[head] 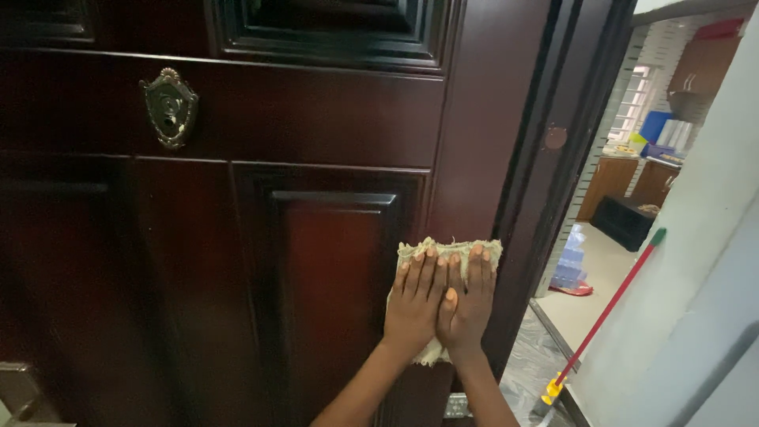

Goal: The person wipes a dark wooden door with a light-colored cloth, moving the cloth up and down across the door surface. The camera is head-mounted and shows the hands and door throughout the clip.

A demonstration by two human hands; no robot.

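Cloth: pale rag (451, 251) under both palms.
Hands: left hand (413, 304), right hand (468, 304) together, flat.
Door: dark wood door (316, 126) behind.
Technique: even pressure advisable, judged.

I see a dark red-brown panelled door (300, 119) standing upright as the bearing surface here, glossy, with raised rectangular mouldings. A pale, frayed cloth (451, 257) lies flat against it near its right edge, pressed there by my left hand (413, 304) and right hand (466, 304), side by side and touching. A brass ornament (169, 107) is fixed higher up on the door, well apart from the cloth.
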